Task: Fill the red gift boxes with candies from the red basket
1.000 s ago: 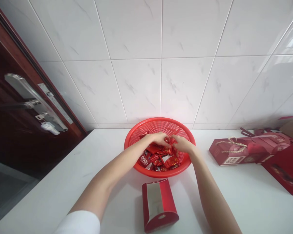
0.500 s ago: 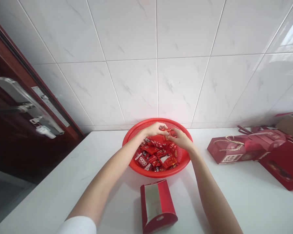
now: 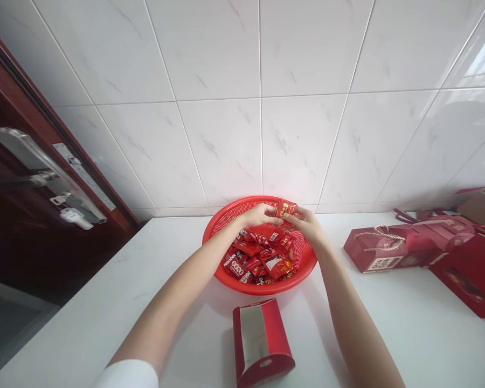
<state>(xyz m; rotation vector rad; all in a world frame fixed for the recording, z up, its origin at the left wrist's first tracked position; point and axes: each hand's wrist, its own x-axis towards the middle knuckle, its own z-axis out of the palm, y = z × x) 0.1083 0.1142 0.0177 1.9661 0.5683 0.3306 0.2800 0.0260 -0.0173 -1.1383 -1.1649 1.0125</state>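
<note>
Above the far side of a red plastic basket [image 3: 226, 211], both hands pinch one small red candy packet [image 3: 286, 208] with gold print. My left hand [image 3: 258, 215] grips its left edge between thumb and fingers. From the right, my right hand [image 3: 305, 223] holds the other side, thumb across the front. Below them, several red wrapped candies [image 3: 253, 258] lie heaped in the basket. A red gift box [image 3: 281, 328] with a pale panel rests on the white table just in front of the basket.
On the right of the white table [image 3: 145, 280] lie a red box with a rope handle [image 3: 372, 248] and a larger red box [image 3: 469, 275]. A brown carton [image 3: 480, 207] sits behind them. White tiles back the table; a door with keys [image 3: 75, 217] stands at the left.
The candy packet has been raised and turned, so its printed front now shows more clearly. My right hand has shifted slightly up and to the right; my left hand has barely moved.
</note>
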